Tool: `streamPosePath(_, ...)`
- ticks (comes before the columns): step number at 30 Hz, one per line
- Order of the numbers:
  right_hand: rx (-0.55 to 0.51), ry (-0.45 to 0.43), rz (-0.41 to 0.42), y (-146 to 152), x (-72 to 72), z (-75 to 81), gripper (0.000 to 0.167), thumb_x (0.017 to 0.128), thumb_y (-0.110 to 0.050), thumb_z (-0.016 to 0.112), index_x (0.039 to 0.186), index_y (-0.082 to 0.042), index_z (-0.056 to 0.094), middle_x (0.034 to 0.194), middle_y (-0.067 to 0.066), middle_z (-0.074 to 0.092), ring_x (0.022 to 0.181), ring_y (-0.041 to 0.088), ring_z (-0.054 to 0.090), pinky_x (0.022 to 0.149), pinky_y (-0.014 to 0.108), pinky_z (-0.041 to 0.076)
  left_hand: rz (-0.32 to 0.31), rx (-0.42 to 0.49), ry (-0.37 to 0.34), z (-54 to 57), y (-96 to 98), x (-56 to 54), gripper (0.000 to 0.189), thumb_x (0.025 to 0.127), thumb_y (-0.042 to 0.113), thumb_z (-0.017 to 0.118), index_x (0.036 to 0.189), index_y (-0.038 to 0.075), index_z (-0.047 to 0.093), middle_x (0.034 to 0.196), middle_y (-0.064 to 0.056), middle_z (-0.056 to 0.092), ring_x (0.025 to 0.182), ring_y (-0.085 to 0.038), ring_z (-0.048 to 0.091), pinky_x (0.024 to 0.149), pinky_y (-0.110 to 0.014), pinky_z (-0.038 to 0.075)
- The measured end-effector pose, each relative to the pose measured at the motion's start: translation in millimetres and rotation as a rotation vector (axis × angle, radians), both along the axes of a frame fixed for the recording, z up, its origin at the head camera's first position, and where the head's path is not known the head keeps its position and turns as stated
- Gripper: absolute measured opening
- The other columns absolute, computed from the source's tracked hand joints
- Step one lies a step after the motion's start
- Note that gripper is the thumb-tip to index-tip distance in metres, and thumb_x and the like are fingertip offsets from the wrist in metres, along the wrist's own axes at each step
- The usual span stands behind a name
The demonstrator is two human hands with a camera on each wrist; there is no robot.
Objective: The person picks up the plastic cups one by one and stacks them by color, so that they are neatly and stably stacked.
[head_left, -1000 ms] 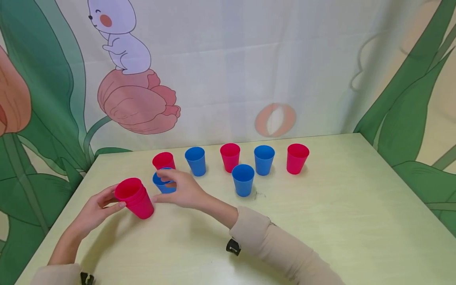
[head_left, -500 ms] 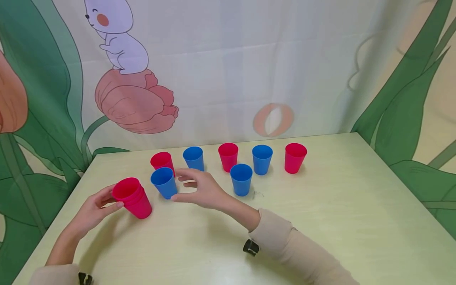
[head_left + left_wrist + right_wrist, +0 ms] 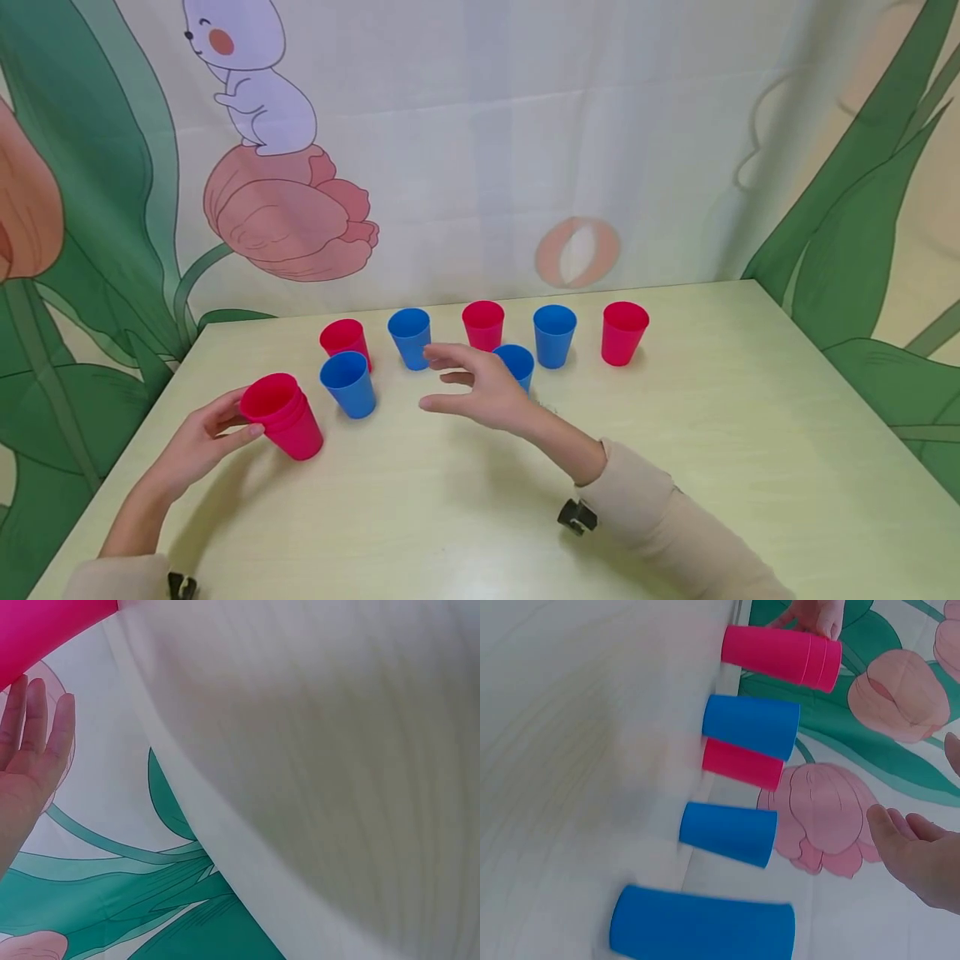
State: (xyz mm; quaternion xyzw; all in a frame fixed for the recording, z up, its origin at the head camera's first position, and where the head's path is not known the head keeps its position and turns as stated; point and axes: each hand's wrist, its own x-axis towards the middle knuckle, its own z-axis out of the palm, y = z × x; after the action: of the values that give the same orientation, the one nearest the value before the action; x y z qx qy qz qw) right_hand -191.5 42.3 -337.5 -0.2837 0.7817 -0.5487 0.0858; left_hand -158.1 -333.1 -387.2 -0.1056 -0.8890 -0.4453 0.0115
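Head view: red stack (image 3: 296, 427), nested cups, count uncertain, mouth up at the left of the table (image 3: 712, 517); left hand (image 3: 197, 443) grasps it near the rim, thumb on the near side, fingers beyond. Right hand (image 3: 483, 390), fingers spread apart and grasping nothing, hovers before the front-right blue cup (image 3: 523, 367), partly hiding it. Front-left blue cup (image 3: 350, 386), standing between stack and right hand. Back row, left to right, all upright: far-left red cup (image 3: 344, 337), back-left blue cup (image 3: 410, 340), middle red cup (image 3: 483, 323), back-right blue cup (image 3: 554, 337), far-right red cup (image 3: 624, 335). Step in hand, as judged: steadying the stack; best done with light, even pressure and level base, right wrist carried high past neighbouring cups. Edges: table's left edge near the left hand, so little sideways room there; back edge close behind the row, before the backdrop (image 3: 450, 192); ample room rightward and toward the person. Left wrist view: part of the stack, upper left corner, three fingers below; thumb not shown. Right wrist view: stack at top in the left hand; right hand at the right margin, fingers loose, apart from the cups shown.
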Motion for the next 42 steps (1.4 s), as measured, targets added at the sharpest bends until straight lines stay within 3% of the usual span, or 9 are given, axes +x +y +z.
streamPosePath(13, -0.012, 0.011, -0.113, 61.6, -9.6, -8.1, 0.063, 0.079, -0.019, 0.071, 0.133, -0.002, 0.043, 0.129, 0.014, 0.049, 0.112, 0.030, 0.052, 0.092, 0.044, 0.042, -0.022, -0.001, 0.014, -0.8, 3.1, 2.1, 0.055, 0.087, 0.016, 0.062, 0.134, -0.002, 0.038, 0.110, 0.017, 0.050, 0.094, 0.008, 0.049, 0.073, -0.022, 0.050)
streamPosePath(17, 0.012, 0.039, -0.145, 79.5, -11.9, -9.8, 0.062, 0.080, -0.021, 0.071, 0.133, -0.005, 0.043, 0.128, 0.015, 0.049, 0.112, 0.031, 0.051, 0.091, 0.044, 0.043, -0.026, -0.001, 0.021, -1.5, 4.0, 2.7, 0.055, 0.087, 0.015, 0.062, 0.133, -0.001, 0.039, 0.111, 0.016, 0.050, 0.095, 0.008, 0.049, 0.073, -0.022, 0.050)
streamPosePath(24, 0.022, 0.001, -0.264, 109.8, -14.9, -9.1, 0.061, 0.080, -0.019, 0.070, 0.133, -0.004, 0.043, 0.127, 0.016, 0.049, 0.113, 0.034, 0.050, 0.091, 0.042, 0.043, -0.038, -0.016, 0.021, -0.8, 8.3, 4.9, 0.056, 0.086, 0.016, 0.063, 0.134, 0.000, 0.039, 0.117, -0.002, 0.052, 0.095, 0.006, 0.049, 0.075, -0.021, 0.049)
streamPosePath(37, 0.165, 0.044, -0.462, 156.5, -21.3, -7.8, 0.061, 0.080, -0.032, 0.069, 0.130, -0.006, 0.046, 0.121, 0.015, 0.053, 0.107, 0.032, 0.053, 0.085, 0.039, 0.048, -0.057, -0.005, 0.035, -1.9, 10.3, 5.8, 0.054, 0.085, 0.013, 0.064, 0.132, 0.000, 0.041, 0.114, 0.003, 0.053, 0.096, 0.004, 0.050, 0.076, -0.021, 0.048)
streamPosePath(42, 0.187, 0.061, -0.495, 170.5, -26.1, -11.3, 0.059, 0.080, -0.029, 0.070, 0.127, -0.004, 0.047, 0.119, 0.016, 0.052, 0.106, 0.031, 0.050, 0.084, 0.040, 0.047, -0.061, 0.000, 0.040, -2.0, 9.1, 7.4, 0.054, 0.085, 0.012, 0.064, 0.132, 0.000, 0.041, 0.114, 0.005, 0.054, 0.096, 0.004, 0.051, 0.076, -0.021, 0.049)
